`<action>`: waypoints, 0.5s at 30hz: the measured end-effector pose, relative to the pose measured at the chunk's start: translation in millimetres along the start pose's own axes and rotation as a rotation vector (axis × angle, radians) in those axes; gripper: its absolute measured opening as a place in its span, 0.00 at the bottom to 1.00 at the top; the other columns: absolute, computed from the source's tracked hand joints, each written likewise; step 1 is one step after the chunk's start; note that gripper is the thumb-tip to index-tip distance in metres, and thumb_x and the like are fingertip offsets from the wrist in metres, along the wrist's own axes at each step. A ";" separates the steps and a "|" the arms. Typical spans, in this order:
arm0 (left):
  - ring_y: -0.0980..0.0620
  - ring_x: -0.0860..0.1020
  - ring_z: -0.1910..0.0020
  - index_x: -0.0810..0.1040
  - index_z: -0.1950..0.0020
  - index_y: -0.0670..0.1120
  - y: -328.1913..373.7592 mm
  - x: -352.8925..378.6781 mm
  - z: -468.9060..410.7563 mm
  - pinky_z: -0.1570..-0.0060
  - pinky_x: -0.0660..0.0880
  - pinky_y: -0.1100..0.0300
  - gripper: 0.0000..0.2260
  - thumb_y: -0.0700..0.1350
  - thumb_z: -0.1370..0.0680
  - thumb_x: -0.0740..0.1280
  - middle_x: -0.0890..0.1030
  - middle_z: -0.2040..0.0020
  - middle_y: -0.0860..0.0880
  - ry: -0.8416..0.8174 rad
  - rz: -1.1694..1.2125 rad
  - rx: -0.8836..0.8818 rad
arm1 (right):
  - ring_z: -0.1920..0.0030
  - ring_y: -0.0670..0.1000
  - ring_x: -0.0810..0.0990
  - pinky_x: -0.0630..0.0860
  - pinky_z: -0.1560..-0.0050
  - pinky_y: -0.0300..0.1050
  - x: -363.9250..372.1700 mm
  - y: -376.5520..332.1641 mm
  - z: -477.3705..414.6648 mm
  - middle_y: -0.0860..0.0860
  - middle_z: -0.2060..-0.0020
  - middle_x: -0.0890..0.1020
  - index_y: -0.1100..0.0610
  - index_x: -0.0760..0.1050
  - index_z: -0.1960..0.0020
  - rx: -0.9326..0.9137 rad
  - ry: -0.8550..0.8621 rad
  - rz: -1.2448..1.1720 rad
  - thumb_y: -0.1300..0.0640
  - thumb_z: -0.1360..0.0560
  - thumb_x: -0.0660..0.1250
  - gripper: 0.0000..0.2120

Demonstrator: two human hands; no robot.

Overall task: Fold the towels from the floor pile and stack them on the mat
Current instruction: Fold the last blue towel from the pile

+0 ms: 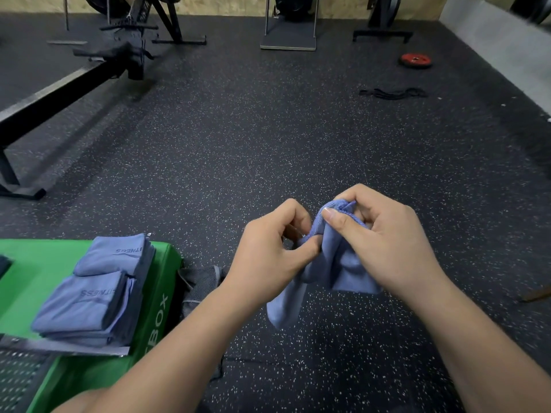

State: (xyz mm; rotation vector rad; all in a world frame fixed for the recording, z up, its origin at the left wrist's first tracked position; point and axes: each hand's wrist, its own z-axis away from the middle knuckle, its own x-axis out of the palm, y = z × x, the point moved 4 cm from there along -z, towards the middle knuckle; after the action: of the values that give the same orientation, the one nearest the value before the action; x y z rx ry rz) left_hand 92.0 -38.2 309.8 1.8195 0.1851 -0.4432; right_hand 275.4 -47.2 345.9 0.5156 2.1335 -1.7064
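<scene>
You pinch the towel (pixel 334 263) between both hands, left hand (pixel 268 257) and right hand (pixel 384 242) close together at its top edge; it hangs bunched below them. The stack (pixel 95 293) on the mat (pixel 35 263) lies near-left, closer to your left hand.

Two hands are holding a blue towel (pixel 337 263) above the speckled floor (pixel 268 129).
The left hand (pixel 268 251) and right hand (pixel 384 236) are pinching its bunched top edge close together, and the rest is hanging down. Folded blue towels (pixel 95 293) are lying stacked on the green mat (pixel 35 263), with a grey cloth (pixel 199 284) lying just beside it.
</scene>
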 end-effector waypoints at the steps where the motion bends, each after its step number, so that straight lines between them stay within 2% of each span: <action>1: 0.48 0.78 0.63 0.76 0.57 0.50 -0.1 0.0 -0.1 0.61 0.75 0.54 0.10 0.43 0.25 0.77 0.81 0.63 0.51 0.003 -0.012 0.001 | 0.68 0.43 0.75 0.71 0.65 0.35 -0.4 0.0 -0.1 0.53 0.69 0.81 0.50 0.83 0.53 -0.002 0.013 -0.005 0.54 0.19 0.74 0.04; 6: 0.56 0.73 0.68 0.73 0.55 0.51 -8.6 -8.3 -6.0 0.64 0.74 0.56 0.11 0.41 0.27 0.75 0.80 0.65 0.52 -0.043 -0.153 -0.065 | 0.66 0.51 0.77 0.75 0.62 0.46 -9.7 2.8 -3.2 0.52 0.66 0.82 0.50 0.82 0.50 -0.026 0.121 -0.005 0.52 0.19 0.74 0.03; 9: 0.56 0.74 0.68 0.73 0.53 0.53 -17.6 -26.6 -13.4 0.62 0.75 0.55 0.11 0.41 0.27 0.72 0.81 0.64 0.53 -0.026 -0.238 -0.085 | 0.66 0.43 0.77 0.76 0.60 0.45 -24.9 8.8 -7.1 0.46 0.65 0.83 0.48 0.82 0.50 -0.025 0.224 0.020 0.51 0.19 0.74 0.03; 12: 0.56 0.73 0.68 0.72 0.54 0.53 -25.9 -50.8 -22.5 0.63 0.73 0.59 0.11 0.41 0.28 0.72 0.81 0.64 0.53 0.019 -0.322 -0.076 | 0.66 0.42 0.76 0.76 0.60 0.47 -37.0 16.7 -9.3 0.47 0.65 0.83 0.49 0.81 0.50 -0.007 0.285 0.066 0.50 0.18 0.73 0.04; 15: 0.57 0.73 0.67 0.74 0.55 0.53 -35.6 -71.5 -27.9 0.61 0.73 0.59 0.09 0.42 0.28 0.72 0.81 0.64 0.54 0.013 -0.372 -0.088 | 0.68 0.43 0.73 0.71 0.65 0.40 -45.2 21.5 -10.6 0.50 0.67 0.81 0.50 0.81 0.50 0.015 0.329 0.109 0.49 0.18 0.73 0.06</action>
State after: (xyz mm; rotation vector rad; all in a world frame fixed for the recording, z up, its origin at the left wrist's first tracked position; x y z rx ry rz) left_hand 19.8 5.9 312.5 1.7039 0.5490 -0.6721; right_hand 324.7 -35.1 352.1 0.9575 2.2620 -1.6724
